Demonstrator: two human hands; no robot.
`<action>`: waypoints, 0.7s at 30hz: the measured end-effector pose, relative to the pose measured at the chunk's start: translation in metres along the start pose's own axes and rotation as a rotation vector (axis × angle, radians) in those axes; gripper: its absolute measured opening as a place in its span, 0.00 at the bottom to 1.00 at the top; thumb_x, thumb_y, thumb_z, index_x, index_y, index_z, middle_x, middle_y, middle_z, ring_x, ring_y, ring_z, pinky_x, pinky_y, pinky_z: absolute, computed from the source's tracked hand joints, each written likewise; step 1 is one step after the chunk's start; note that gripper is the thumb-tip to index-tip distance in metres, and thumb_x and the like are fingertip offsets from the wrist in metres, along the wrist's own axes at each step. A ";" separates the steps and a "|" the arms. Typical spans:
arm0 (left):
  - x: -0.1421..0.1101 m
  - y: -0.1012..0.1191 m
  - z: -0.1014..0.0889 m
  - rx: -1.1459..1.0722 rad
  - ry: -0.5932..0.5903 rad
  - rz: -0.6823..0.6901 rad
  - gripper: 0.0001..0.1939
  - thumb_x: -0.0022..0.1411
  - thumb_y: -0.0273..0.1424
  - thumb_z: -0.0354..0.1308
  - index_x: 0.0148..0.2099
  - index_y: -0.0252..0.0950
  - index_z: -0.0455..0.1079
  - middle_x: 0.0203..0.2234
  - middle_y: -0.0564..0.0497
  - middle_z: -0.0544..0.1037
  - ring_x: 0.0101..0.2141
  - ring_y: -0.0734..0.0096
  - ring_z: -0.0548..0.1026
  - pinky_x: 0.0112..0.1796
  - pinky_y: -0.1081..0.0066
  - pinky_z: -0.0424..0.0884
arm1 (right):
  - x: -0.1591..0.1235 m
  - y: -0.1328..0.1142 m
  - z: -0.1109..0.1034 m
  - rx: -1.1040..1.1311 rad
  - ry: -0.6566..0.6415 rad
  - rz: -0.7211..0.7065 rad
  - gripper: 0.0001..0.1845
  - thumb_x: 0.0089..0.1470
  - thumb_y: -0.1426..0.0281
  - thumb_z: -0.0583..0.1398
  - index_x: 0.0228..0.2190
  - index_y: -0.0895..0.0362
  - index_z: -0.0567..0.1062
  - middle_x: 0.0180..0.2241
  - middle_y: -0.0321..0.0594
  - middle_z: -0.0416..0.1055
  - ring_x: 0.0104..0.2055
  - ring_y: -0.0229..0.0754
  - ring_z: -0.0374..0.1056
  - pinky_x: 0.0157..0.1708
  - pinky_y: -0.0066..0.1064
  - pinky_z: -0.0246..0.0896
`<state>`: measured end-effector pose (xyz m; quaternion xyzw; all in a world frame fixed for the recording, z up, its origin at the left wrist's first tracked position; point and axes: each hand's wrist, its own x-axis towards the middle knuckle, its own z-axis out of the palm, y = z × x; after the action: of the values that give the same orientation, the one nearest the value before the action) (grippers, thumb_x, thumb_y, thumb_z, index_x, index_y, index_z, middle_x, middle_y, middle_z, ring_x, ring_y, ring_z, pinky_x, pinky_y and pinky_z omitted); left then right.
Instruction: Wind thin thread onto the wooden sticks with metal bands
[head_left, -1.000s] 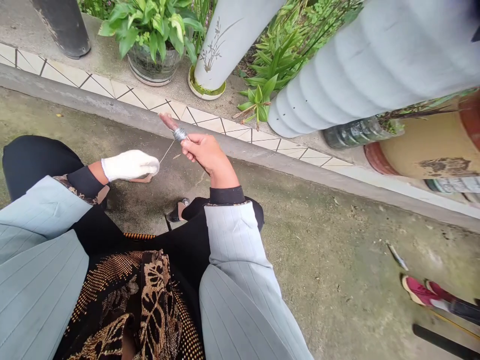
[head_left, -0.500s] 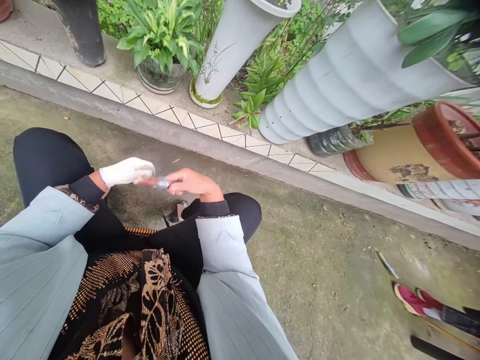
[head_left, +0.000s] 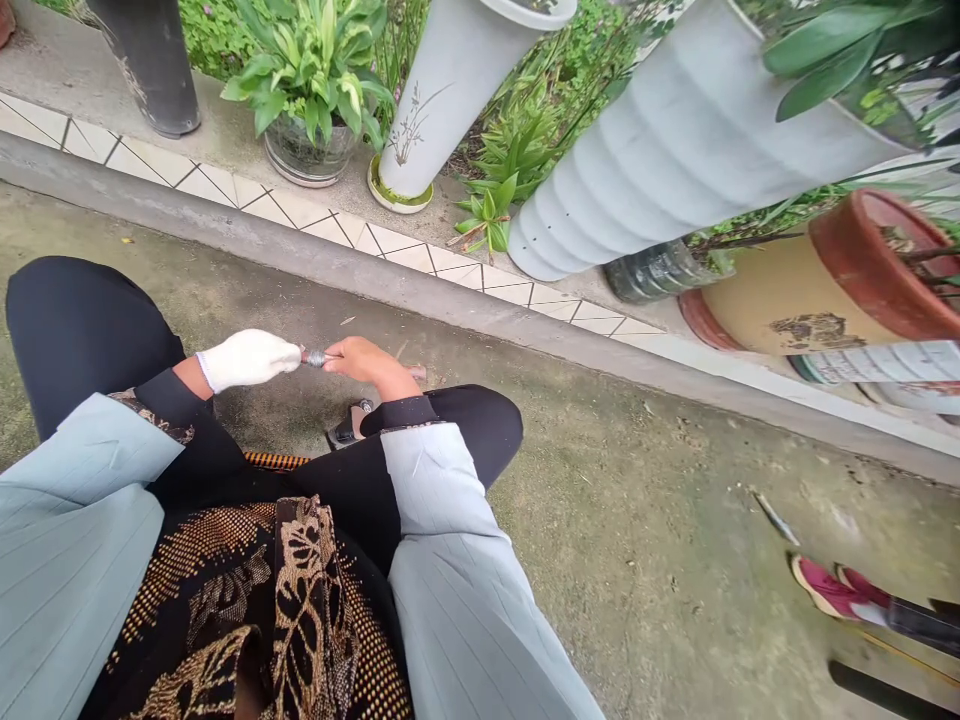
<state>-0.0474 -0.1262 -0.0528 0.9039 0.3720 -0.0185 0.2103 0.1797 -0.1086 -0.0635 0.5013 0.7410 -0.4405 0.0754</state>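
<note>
My left hand (head_left: 251, 358), in a white knitted glove, is closed on one end of a thin reddish-brown stick (head_left: 313, 358) with grey wire wound round its middle. My bare right hand (head_left: 364, 360) pinches the other side of the wound part. Only the short wire-wrapped length shows between my two hands; the rest is covered by my fingers. Beyond my right wrist a pale brownish end (head_left: 414, 372) of something sticks out, and I cannot tell whether it belongs to the same stick. Both hands are held over the concrete ground between my knees.
A tiled ledge (head_left: 360, 235) runs across ahead, bearing a leafy potted plant (head_left: 311, 150), a tall white planter (head_left: 442, 100), a ribbed grey planter (head_left: 660, 150) and a tan pot (head_left: 787, 290). At right, another person's red shoes (head_left: 832, 590) stand near a thin stick-like object (head_left: 776, 518).
My gloved left hand has closed over the reddish end of the stick, which showed blurred before. My right hand has shifted slightly, and the view has moved a little.
</note>
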 end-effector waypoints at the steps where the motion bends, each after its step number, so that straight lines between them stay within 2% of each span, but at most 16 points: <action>1: 0.000 -0.002 -0.003 -0.043 -0.012 -0.008 0.15 0.63 0.37 0.48 0.34 0.37 0.74 0.26 0.50 0.77 0.25 0.72 0.69 0.26 0.74 0.56 | -0.002 -0.002 -0.001 -0.005 -0.110 -0.034 0.07 0.51 0.67 0.60 0.27 0.58 0.75 0.21 0.32 0.65 0.25 0.32 0.57 0.27 0.27 0.47; 3: -0.001 -0.006 -0.008 -0.207 -0.040 -0.021 0.16 0.63 0.38 0.48 0.33 0.37 0.74 0.27 0.51 0.78 0.27 0.72 0.70 0.28 0.75 0.59 | -0.009 -0.005 -0.006 0.081 -0.324 -0.166 0.06 0.50 0.68 0.61 0.30 0.57 0.77 0.22 0.31 0.67 0.25 0.32 0.59 0.27 0.26 0.49; 5: -0.002 -0.008 -0.012 -0.425 -0.029 -0.056 0.17 0.63 0.40 0.48 0.34 0.35 0.73 0.27 0.51 0.77 0.27 0.73 0.70 0.29 0.75 0.62 | -0.018 -0.006 -0.013 0.282 -0.405 -0.328 0.09 0.49 0.66 0.63 0.33 0.57 0.77 0.23 0.31 0.67 0.26 0.32 0.60 0.28 0.25 0.52; 6: -0.002 -0.009 -0.012 -0.533 -0.002 -0.083 0.18 0.63 0.41 0.48 0.34 0.34 0.73 0.25 0.51 0.76 0.25 0.74 0.69 0.29 0.75 0.62 | -0.023 -0.006 -0.017 0.424 -0.323 -0.366 0.11 0.49 0.64 0.64 0.34 0.58 0.77 0.24 0.32 0.68 0.26 0.32 0.60 0.28 0.25 0.54; 7: -0.001 -0.009 -0.012 -0.623 0.036 -0.112 0.19 0.64 0.41 0.48 0.35 0.33 0.72 0.23 0.51 0.75 0.23 0.75 0.67 0.28 0.75 0.62 | -0.027 -0.004 -0.021 0.566 -0.182 -0.380 0.14 0.49 0.61 0.64 0.34 0.58 0.76 0.25 0.32 0.68 0.26 0.32 0.59 0.27 0.25 0.54; 8: -0.001 -0.009 -0.011 -0.685 0.073 -0.138 0.19 0.64 0.42 0.47 0.35 0.32 0.71 0.22 0.52 0.73 0.22 0.76 0.66 0.27 0.75 0.62 | -0.030 -0.002 -0.025 0.717 0.017 -0.390 0.16 0.49 0.58 0.64 0.33 0.59 0.74 0.25 0.32 0.66 0.25 0.31 0.57 0.26 0.25 0.53; 10: 0.001 -0.007 -0.008 -0.718 0.107 -0.139 0.19 0.64 0.41 0.47 0.34 0.32 0.71 0.22 0.51 0.74 0.22 0.76 0.66 0.28 0.75 0.63 | -0.030 0.005 -0.028 0.916 0.319 -0.361 0.20 0.49 0.53 0.63 0.32 0.58 0.72 0.25 0.32 0.64 0.23 0.31 0.55 0.25 0.25 0.52; 11: 0.002 -0.006 -0.005 -0.698 0.089 -0.106 0.18 0.64 0.41 0.48 0.34 0.33 0.71 0.24 0.51 0.75 0.24 0.75 0.67 0.29 0.75 0.64 | -0.028 0.009 -0.029 0.949 0.420 -0.319 0.20 0.49 0.53 0.63 0.31 0.57 0.71 0.24 0.32 0.63 0.23 0.31 0.54 0.24 0.25 0.52; 13: 0.004 -0.002 0.000 -0.624 0.018 -0.016 0.17 0.64 0.40 0.48 0.33 0.34 0.72 0.28 0.51 0.77 0.29 0.73 0.71 0.34 0.75 0.65 | -0.020 0.015 -0.027 0.868 0.489 -0.186 0.18 0.50 0.55 0.62 0.31 0.57 0.70 0.24 0.32 0.63 0.22 0.31 0.54 0.24 0.25 0.51; 16: 0.005 0.003 0.003 -0.520 -0.042 0.064 0.17 0.64 0.39 0.47 0.34 0.35 0.73 0.29 0.52 0.78 0.31 0.73 0.73 0.37 0.76 0.65 | -0.009 0.020 -0.021 0.538 0.445 -0.012 0.10 0.52 0.63 0.60 0.30 0.58 0.72 0.23 0.32 0.63 0.23 0.32 0.56 0.26 0.26 0.50; 21: 0.005 0.006 -0.003 -0.346 -0.050 0.060 0.17 0.64 0.37 0.46 0.33 0.36 0.73 0.28 0.53 0.79 0.28 0.73 0.72 0.33 0.76 0.63 | -0.003 0.012 -0.012 -0.007 0.345 0.101 0.09 0.54 0.65 0.58 0.31 0.56 0.76 0.28 0.37 0.69 0.29 0.36 0.58 0.29 0.28 0.47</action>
<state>-0.0402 -0.1256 -0.0492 0.8643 0.3371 0.0293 0.3722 0.1949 -0.1002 -0.0614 0.6056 0.7184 -0.3410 -0.0290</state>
